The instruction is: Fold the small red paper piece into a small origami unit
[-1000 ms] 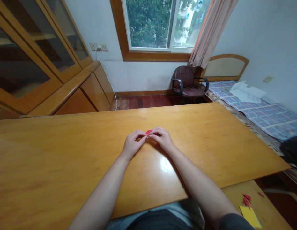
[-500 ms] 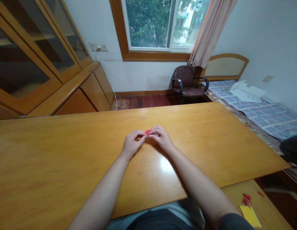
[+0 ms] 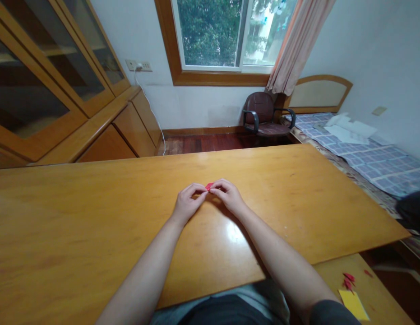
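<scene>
You've got both hands in over the middle of the desk [image 3: 94, 216], fingertips nearly meeting at a small red piece [image 3: 209, 185], probably folded paper. Left hand [image 3: 188, 201]: grip closed, thumb and forefinger pinching the piece's near left end. Right hand [image 3: 230, 197]: grip closed too, thumb and fingers on its right side, covering part of it. Can't tell whether the piece touches the desk or sits just above it; creases too small to read. Step in hand, as I judge it: fine two-handed shaping or pressing, the piece not yet let go by either side. Next move calls for a light, even pinch, one hand steadying while the other works the edge; pull unevenly and you could bend or tear it. Off to your lower right, on a lower wooden surface [image 3: 382, 300], there's a cluster of red pieces [image 3: 348, 280], a lone red scrap [image 3: 368, 273] just beside, and a yellow pad [image 3: 353, 305] nearer you, all well apart from your fingers.
</scene>
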